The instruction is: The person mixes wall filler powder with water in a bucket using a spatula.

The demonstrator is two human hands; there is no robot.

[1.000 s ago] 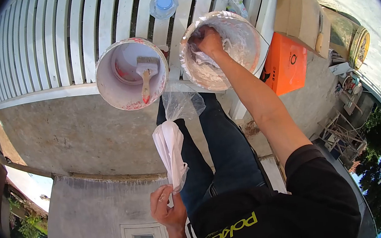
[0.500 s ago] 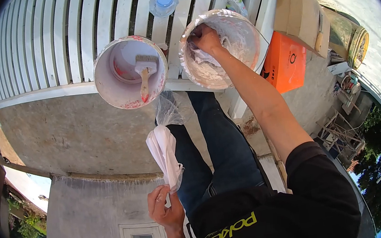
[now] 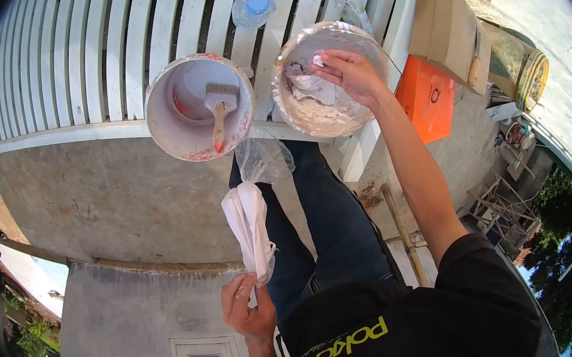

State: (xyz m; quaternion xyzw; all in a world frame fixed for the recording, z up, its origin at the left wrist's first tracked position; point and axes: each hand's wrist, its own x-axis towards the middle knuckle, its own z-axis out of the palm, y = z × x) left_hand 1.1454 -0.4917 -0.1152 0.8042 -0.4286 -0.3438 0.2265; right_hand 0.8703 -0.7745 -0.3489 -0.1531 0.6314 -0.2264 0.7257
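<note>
Crusted white bucket (image 3: 307, 116) on the slats holds crumpled pale plastic; the right hand (image 3: 351, 72) hovers over it, fingers loosely spread (grip unclear). Beside it, a smooth bucket (image 3: 175, 138) contains a brush (image 3: 219, 108). The left hand (image 3: 248, 310) pinches a clear bag (image 3: 252, 224) of white material, down by the legs.

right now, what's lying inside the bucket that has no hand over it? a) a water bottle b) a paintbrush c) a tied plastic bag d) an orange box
b: a paintbrush rests inside the white bucket, its bristles against the wall and its handle tip stained red. The water bottle stands outside it on the slats.
</note>
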